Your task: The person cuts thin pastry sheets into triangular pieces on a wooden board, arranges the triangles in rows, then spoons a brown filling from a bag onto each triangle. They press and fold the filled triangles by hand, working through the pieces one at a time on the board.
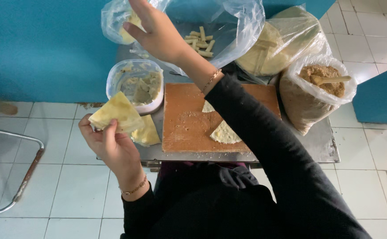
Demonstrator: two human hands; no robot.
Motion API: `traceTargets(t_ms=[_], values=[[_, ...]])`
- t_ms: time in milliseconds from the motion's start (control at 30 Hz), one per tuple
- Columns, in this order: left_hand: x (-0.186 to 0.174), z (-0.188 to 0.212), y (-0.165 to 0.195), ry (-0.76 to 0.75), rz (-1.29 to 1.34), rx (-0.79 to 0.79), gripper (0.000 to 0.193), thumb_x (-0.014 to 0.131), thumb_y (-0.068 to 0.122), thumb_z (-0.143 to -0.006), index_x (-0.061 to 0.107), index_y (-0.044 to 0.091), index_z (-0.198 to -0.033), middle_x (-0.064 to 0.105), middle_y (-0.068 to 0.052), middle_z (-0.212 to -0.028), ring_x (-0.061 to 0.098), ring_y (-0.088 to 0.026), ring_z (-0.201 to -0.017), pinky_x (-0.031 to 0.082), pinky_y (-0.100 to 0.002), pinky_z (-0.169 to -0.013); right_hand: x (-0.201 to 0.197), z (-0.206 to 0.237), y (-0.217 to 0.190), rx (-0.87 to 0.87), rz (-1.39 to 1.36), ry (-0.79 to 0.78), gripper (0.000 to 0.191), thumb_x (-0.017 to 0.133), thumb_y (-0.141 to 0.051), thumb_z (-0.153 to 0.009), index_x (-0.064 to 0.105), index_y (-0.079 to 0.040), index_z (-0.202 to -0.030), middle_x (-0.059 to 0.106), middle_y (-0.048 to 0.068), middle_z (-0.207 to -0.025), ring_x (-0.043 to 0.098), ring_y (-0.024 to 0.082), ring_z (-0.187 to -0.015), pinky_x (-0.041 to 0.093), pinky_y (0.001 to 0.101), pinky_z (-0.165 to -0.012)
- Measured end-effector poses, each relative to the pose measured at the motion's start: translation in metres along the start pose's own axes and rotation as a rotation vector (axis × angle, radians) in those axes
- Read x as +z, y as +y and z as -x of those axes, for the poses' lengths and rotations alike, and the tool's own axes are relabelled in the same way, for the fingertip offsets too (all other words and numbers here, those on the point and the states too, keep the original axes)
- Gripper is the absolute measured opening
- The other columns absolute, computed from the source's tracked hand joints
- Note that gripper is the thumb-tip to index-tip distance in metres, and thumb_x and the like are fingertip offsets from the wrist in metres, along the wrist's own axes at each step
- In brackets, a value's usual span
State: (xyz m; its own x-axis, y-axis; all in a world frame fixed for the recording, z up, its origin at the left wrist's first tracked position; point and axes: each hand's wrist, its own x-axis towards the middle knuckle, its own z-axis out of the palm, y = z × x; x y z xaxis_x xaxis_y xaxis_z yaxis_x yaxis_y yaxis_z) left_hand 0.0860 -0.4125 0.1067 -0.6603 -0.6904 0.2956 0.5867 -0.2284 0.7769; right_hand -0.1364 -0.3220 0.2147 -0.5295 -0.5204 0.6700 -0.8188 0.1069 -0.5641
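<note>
Head view: the left hand (111, 144) pinches a folded yellow wrapper (116, 113) between thumb and fingers, holding it up just off the desk's (322, 146) front-left corner, over the floor tiles. Its long axis runs from lower left to upper right, towards the clear tub of paste (136, 84) near the desk's left edge. A second folded piece (148, 132) lies beside the tub.

The right hand (158, 33) reaches across to the far edge — its grip is spread, fingers at the clear plastic bag (229, 26) of rolled sticks (200, 42). The left hand is the nearer to the wrapper.

The wrapper is thin, pale yellow, limp — folded to a rough wedge.
</note>
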Motion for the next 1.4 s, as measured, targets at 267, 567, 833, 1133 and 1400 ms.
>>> traceTargets(t_ms=[267,567,833,1133,1400], values=[[0.035,0.002,0.003,-0.023,0.095,-0.095,0.038,0.063,-0.006,-0.091,0.046,0.003,-0.124,0.061,-0.008,-0.114,0.062,-0.017,-0.108,0.052,-0.03,-0.098,-0.046,0.068,-0.011,0.035,-0.107,-0.166,0.042,0.064,-0.005,-0.106,0.061,-0.017,-0.147,0.073,0.007,-0.135,0.076,0.02,-0.126,0.059,0.0366,-0.107],[0.07,-0.071,-0.001,-0.809,-0.262,-0.176,0.017,0.067,0.007,-0.105,0.059,0.003,-0.119,0.066,-0.005,-0.111,0.066,-0.012,-0.104,0.057,-0.026,-0.09,-0.117,0.131,-0.033,0.439,-0.455,-0.29,0.035,0.076,-0.017,-0.096,0.068,0.003,-0.123,0.077,0.008,-0.102,0.076,0.012,-0.087,0.063,0.0246,-0.076],[0.132,-0.261,-0.005,-0.859,-1.421,0.498,0.044,0.089,0.037,-0.091,0.068,0.001,-0.105,0.073,-0.021,-0.093,0.07,-0.036,-0.082,0.056,-0.044,-0.071,-0.192,0.115,-0.092,0.743,-0.316,-0.046,0.029,0.077,-0.009,-0.088,0.071,0.001,-0.113,0.077,0.006,-0.093,0.072,0.009,-0.075,0.056,0.0224,-0.067],[0.148,-0.288,-0.057,-0.871,-1.345,0.362,0.013,0.073,0.014,-0.083,0.072,0.001,-0.078,0.071,-0.019,-0.078,0.07,-0.037,-0.074,0.056,-0.046,-0.069,-0.178,0.145,-0.035,0.837,-0.476,0.183,0.029,0.077,-0.007,-0.088,0.068,0.002,-0.114,0.075,0.005,-0.102,0.072,0.009,-0.092,0.058,0.0243,-0.081],[0.178,-0.292,-0.081,-0.923,-1.366,0.443,0.01,0.071,0.01,-0.096,0.073,0.0,-0.098,0.071,-0.023,-0.093,0.068,-0.043,-0.088,0.054,-0.049,-0.076,-0.167,0.143,-0.024,0.794,-0.585,0.171,0.029,0.077,-0.006,-0.089,0.067,0.003,-0.115,0.073,0.003,-0.1,0.069,0.007,-0.09,0.056,0.0222,-0.078]])
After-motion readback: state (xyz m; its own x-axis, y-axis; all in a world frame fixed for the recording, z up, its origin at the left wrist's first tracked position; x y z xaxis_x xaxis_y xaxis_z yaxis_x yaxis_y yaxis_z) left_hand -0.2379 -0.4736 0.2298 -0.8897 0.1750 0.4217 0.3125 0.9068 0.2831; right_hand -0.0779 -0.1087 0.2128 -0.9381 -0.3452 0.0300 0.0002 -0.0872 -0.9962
